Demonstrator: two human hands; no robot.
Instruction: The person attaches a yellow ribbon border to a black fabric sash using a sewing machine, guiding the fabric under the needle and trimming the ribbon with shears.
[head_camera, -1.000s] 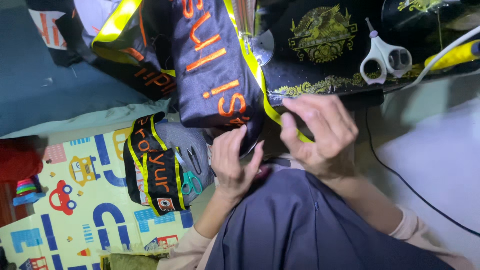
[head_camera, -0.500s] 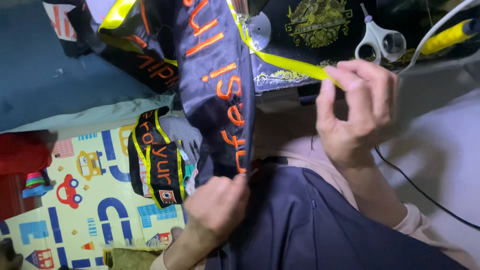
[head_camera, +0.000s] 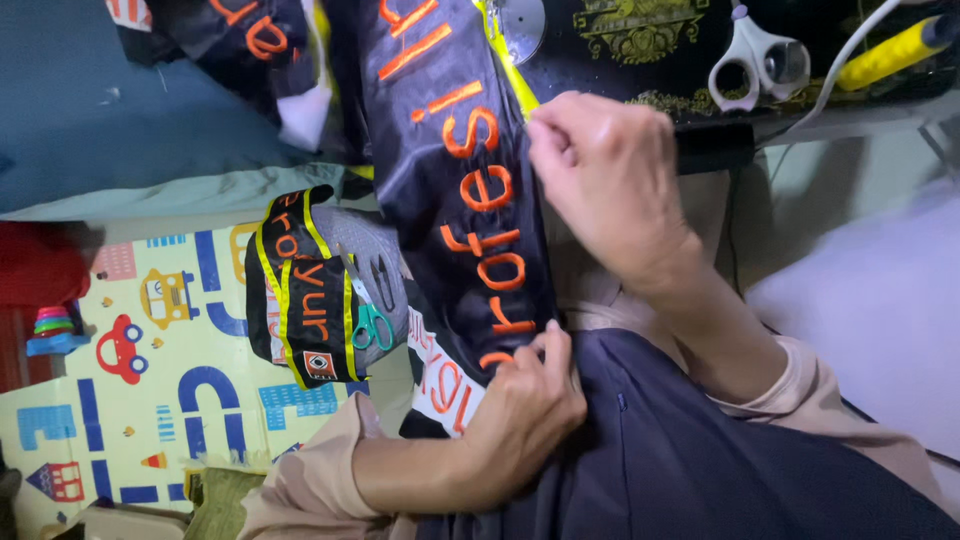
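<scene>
Over the lap, black sash, left hand, right hand pinching edges

Home sewing corner: sewing machine; scissors; children's play mat.

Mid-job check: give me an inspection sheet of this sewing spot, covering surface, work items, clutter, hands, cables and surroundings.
Surface: black sewing machine bed with gold ornament, at the top.
Job's things: dark sash with orange embroidered letters and yellow-green edging, hanging from the bed to the lap.
Clutter: white-handled scissors and yellow thread spool on the bed; green-handled scissors on a folded bundle of similar sashes.
Hands: right hand pinches the sash's edge near the bed; left hand grips its lower end at the lap.
Cables: white cord across the bed; black cable hanging below it.
Surroundings: patterned play mat, stacking-ring toy.
</scene>
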